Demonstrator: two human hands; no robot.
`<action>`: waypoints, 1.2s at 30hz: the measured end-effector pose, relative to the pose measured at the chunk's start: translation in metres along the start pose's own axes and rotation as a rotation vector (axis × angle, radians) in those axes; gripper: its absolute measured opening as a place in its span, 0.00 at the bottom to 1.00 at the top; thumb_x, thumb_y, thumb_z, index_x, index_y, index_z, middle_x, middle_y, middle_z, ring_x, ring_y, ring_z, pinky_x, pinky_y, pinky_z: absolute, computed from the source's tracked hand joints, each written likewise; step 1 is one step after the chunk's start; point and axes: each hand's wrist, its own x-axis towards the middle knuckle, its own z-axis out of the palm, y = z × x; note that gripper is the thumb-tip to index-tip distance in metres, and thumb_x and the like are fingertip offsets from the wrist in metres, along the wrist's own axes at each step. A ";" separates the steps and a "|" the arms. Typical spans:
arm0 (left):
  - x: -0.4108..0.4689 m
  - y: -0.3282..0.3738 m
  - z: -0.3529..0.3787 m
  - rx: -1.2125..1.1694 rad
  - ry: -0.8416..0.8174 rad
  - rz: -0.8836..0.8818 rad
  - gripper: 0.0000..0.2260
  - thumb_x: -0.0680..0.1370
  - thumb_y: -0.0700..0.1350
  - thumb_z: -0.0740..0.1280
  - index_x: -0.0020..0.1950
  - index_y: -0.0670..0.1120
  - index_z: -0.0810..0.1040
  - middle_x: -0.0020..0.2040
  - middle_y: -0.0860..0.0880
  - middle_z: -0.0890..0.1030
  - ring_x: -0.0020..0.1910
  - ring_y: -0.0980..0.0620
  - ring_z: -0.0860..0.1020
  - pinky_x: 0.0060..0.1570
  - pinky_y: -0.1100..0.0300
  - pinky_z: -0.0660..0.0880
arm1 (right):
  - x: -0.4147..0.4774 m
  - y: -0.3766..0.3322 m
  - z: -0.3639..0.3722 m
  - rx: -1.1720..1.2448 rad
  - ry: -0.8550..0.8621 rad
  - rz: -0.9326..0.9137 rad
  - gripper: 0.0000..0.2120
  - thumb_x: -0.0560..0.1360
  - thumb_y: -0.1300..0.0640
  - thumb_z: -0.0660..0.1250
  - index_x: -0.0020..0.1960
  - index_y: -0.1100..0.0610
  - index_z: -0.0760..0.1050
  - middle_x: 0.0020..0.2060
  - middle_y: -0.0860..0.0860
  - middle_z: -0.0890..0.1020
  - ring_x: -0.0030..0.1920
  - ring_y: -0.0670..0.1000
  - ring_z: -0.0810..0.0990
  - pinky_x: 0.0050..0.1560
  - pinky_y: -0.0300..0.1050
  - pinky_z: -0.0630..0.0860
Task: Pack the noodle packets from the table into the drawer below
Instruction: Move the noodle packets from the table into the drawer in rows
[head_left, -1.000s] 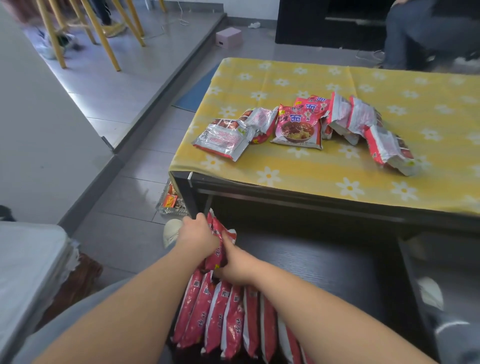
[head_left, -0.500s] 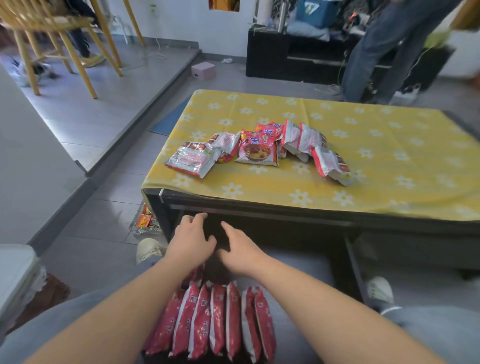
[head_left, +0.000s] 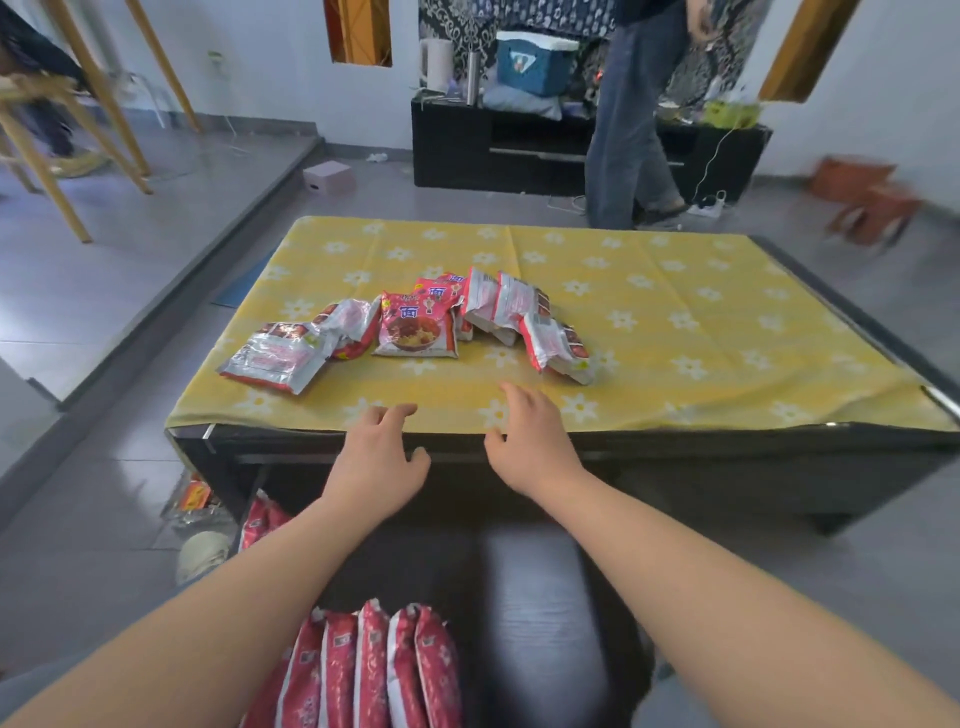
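Observation:
Several red and silver noodle packets lie in a loose row on the yellow flowered tablecloth of the low dark table. Below the table's front edge the dark drawer is pulled out, with several red packets standing on edge in a row at its near left. My left hand and my right hand hover over the table's front edge, fingers relaxed and spread, holding nothing. Both are short of the packets on the table.
A person in jeans stands behind the table by a black TV cabinet. Wooden chair legs stand on the raised floor at left. A small pink box lies on the floor. Snack wrappers lie beside the table's left leg.
My hands let go of a packet set in the drawer and rose from the drawer to the table's front edge. The view tilted up.

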 end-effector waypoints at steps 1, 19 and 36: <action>0.008 0.005 0.002 0.010 -0.003 0.005 0.27 0.79 0.49 0.67 0.79 0.52 0.67 0.73 0.45 0.70 0.66 0.45 0.73 0.60 0.51 0.75 | 0.008 0.008 -0.004 0.005 0.015 0.017 0.31 0.80 0.54 0.64 0.81 0.58 0.60 0.78 0.57 0.66 0.79 0.58 0.62 0.78 0.53 0.61; 0.139 0.009 0.013 0.215 -0.028 0.020 0.28 0.80 0.49 0.66 0.80 0.51 0.66 0.75 0.43 0.68 0.74 0.40 0.68 0.69 0.43 0.71 | 0.129 0.097 -0.002 -0.175 0.114 0.194 0.35 0.81 0.50 0.65 0.84 0.50 0.53 0.84 0.56 0.55 0.82 0.66 0.53 0.77 0.66 0.62; 0.254 0.014 -0.016 0.683 -0.148 0.146 0.39 0.77 0.53 0.67 0.84 0.49 0.51 0.71 0.39 0.73 0.70 0.38 0.72 0.71 0.38 0.65 | 0.128 0.108 0.007 0.252 0.414 0.068 0.25 0.83 0.51 0.56 0.79 0.52 0.68 0.70 0.54 0.79 0.68 0.59 0.77 0.68 0.59 0.74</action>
